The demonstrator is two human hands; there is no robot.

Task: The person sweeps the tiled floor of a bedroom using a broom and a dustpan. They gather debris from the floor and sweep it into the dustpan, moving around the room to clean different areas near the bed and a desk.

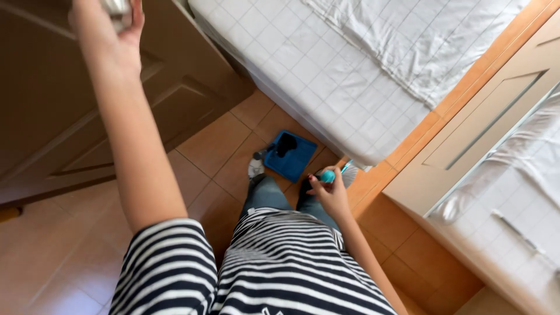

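Note:
My left hand point(116, 26) reaches up to the top left and closes around a silvery metal door handle point(116, 7) on a brown panelled door point(52, 99). My right hand point(331, 192) hangs low beside my leg and grips the teal handle of a small brush point(333, 174), whose pale bristles point toward the bed. On the floor just ahead of my feet lies a blue dustpan point(291, 156) with something dark in it.
A bed with a white quilted mattress point(326, 70) and a rumpled white sheet point(420, 41) fills the upper right, framed in orange wood point(455, 99). A beige cabinet point(466, 146) stands at right. The floor is orange tile point(216, 140).

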